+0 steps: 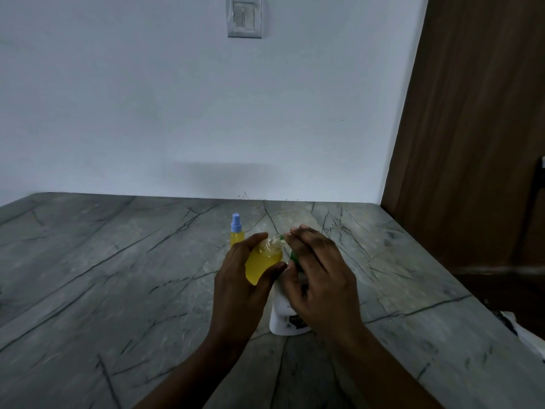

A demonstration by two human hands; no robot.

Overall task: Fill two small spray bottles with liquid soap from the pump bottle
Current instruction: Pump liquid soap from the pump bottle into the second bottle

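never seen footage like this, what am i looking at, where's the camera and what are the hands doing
No machine here: it is one picture from a camera worn on a person's head, looking down at their own two bare hands. The left hand grips a small uncapped bottle of yellow liquid, tilted towards the green pump of a white pump bottle standing on the grey stone counter. The right hand lies over that pump. Behind, a second small bottle with a blue spray cap stands upright.
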